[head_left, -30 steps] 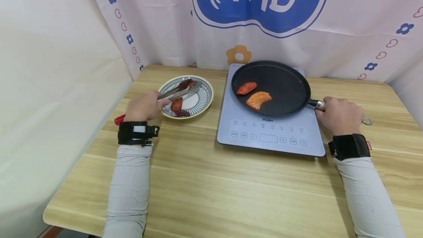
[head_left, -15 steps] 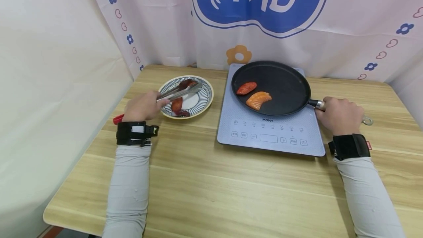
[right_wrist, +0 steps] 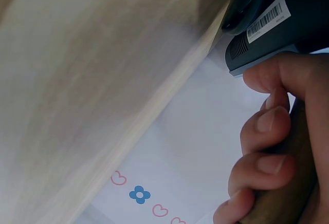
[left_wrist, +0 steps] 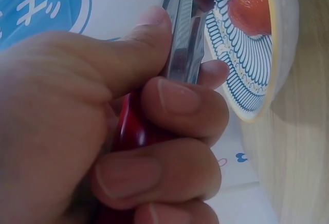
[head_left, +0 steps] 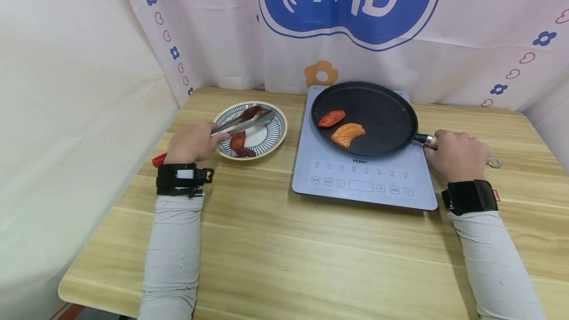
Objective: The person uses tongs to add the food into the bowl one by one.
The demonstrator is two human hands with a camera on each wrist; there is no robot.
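Observation:
My left hand (head_left: 190,143) grips a pair of metal tongs (head_left: 249,123) by the red handle (left_wrist: 134,126), fingers curled round it. The tongs' arms reach over a blue-and-white patterned plate (head_left: 277,137), overlapping a dark red food piece (head_left: 250,112) at its back. Nearer the front of the plate lie a reddish-orange piece (head_left: 238,140) and a dark purplish piece (head_left: 243,152). My right hand (head_left: 460,156) is wrapped round the handle (right_wrist: 288,183) of a black frying pan (head_left: 378,122). An orange salmon slice (head_left: 347,135) and a red oval piece (head_left: 331,118) lie in the pan's left part.
Under the pan is a pale Haier induction cooktop (head_left: 360,199), its control panel facing me. All stand on a light wooden table (head_left: 284,260). A printed curtain (head_left: 222,38) hangs directly behind the table's back edge.
My left hand has shifted very slightly left, and the tongs' tips have moved a little over the plate. The right hand, the pan and the food in it have stayed in place.

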